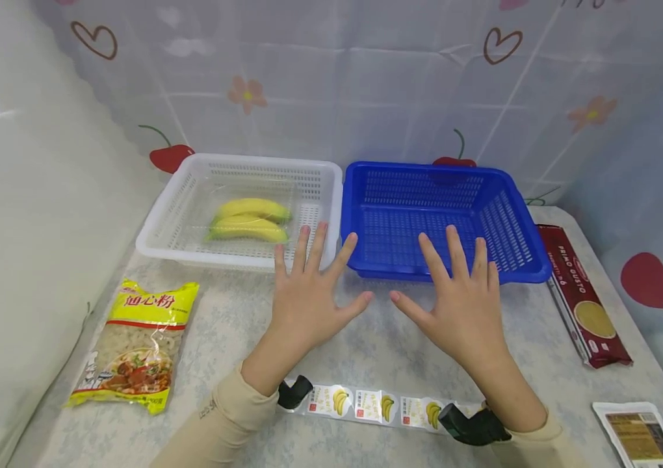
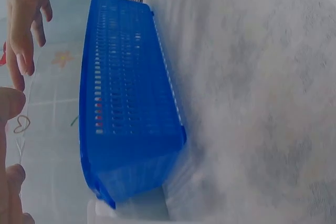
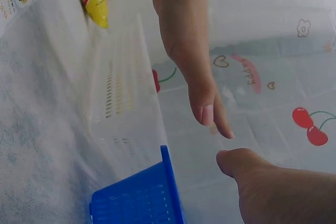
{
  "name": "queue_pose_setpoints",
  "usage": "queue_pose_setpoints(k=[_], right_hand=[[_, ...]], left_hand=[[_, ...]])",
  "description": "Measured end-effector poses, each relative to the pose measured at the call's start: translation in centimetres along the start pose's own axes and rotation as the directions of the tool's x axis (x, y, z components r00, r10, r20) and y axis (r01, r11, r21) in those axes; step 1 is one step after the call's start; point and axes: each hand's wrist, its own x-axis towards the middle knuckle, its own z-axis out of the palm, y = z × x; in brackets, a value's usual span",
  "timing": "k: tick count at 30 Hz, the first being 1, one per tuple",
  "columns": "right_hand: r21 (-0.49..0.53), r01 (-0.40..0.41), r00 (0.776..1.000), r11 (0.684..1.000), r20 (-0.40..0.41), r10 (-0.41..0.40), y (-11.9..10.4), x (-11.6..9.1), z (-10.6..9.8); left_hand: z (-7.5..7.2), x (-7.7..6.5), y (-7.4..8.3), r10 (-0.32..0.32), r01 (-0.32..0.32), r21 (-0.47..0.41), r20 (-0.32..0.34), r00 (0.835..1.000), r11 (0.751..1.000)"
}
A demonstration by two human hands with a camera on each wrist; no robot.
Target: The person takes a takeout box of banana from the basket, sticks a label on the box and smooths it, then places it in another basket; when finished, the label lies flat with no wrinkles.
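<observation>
My left hand [image 1: 311,299] is held over the table with its fingers spread, just before the white basket [image 1: 238,260]. In that basket lie yellow bananas [image 1: 249,221] under clear plastic wrap. My right hand [image 1: 466,312], also with fingers spread, is in front of the blue basket [image 1: 448,170]; nothing is in its grasp. The two thumbs point toward each other, apart. Below the wrists, a strip of banana labels [image 1: 366,406] lies on the table, its ends partly hidden by the black wrist straps. In the left wrist view, the blue basket [image 2: 128,77] shows from its side.
On the left lies a yellow-ended bag of pasta [image 1: 138,348]. A dark red spaghetti pack [image 1: 585,296] is at the right, beside the blue basket. Nearer the front right corner is a flat white-edged packet [image 1: 643,435]. A printed curtain [image 1: 343,84] hangs behind the baskets.
</observation>
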Motion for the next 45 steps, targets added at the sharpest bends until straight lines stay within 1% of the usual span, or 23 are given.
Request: queue_pose_setpoints(k=[2,5,8,11,14,17,21,23,26,28,30,34,40,42,45], right_hand=[[0.01,0.017,1.0,1.0,-0.002,-0.017,0.0,0.2,0.0],[0.029,0.06,0.998,0.998,-0.013,-0.059,-0.1,0.8,0.2],[0.075,0.101,0.995,0.992,-0.009,-0.1,-0.4,1.5,0.7],[0.152,0.133,0.991,0.979,0.01,-0.136,-0.9,2.3,1.2],[0.232,0.168,0.984,0.958,0.018,-0.177,-1.8,3.3,1.5],[0.304,0.196,0.976,0.932,0.028,-0.214,-3.0,4.7,1.9],[0.401,0.196,0.968,0.895,0.067,-0.241,-5.1,6.8,2.6],[0.446,0.192,0.962,0.874,0.091,-0.257,-6.3,8.0,3.0],[0.508,0.194,0.948,0.84,0.122,-0.293,-8.3,9.7,3.6],[0.536,0.195,0.94,0.822,0.137,-0.313,-9.6,10.8,4.1],[0.555,0.182,0.935,0.812,0.158,-0.318,-10.9,11.7,4.6],[0.571,0.119,0.932,0.812,0.217,-0.289,-13.1,13.5,6.0],[0.56,0.003,0.939,0.828,0.284,-0.196,-15.4,15.4,8.4],[0.557,-0.042,0.943,0.83,0.296,-0.151,-15.8,15.8,9.3],[0.541,-0.099,0.945,0.835,0.313,-0.091,-16.1,16.3,10.4]], left_hand=[[-0.1,0.0,-0.7,-0.009,0.009,-0.015,-0.01,1.0,1.0],[-0.6,0.0,-2.3,-0.029,0.028,-0.044,-0.032,0.999,0.999],[-1.3,-0.3,-4.6,-0.059,0.056,-0.064,-0.049,0.997,0.996],[-2.0,-0.6,-7.3,-0.101,0.098,-0.065,-0.056,0.993,0.993],[-2.6,-0.7,-10.4,-0.153,0.148,-0.082,-0.055,0.987,0.986],[-3.0,-0.6,-13.7,-0.202,0.192,-0.117,-0.077,0.976,0.974],[-3.5,-0.3,-17.8,-0.253,0.238,-0.14,-0.102,0.962,0.961],[-3.7,-0.1,-19.5,-0.275,0.262,-0.129,-0.094,0.957,0.956],[-4.0,0.0,-21.6,-0.316,0.308,-0.113,-0.063,0.946,0.945],[-4.1,0.1,-22.7,-0.344,0.339,-0.103,-0.036,0.938,0.935],[-4.1,0.2,-23.4,-0.369,0.367,-0.101,-0.004,0.929,0.925],[-4.0,0.1,-24.4,-0.398,0.402,-0.117,0.06,0.916,0.908],[-3.1,0.0,-25.6,-0.395,0.424,-0.194,0.174,0.902,0.884],[-2.8,0.1,-25.8,-0.391,0.428,-0.219,0.192,0.9,0.877],[-2.5,0.1,-25.9,-0.387,0.428,-0.242,0.2,0.9,0.871]])
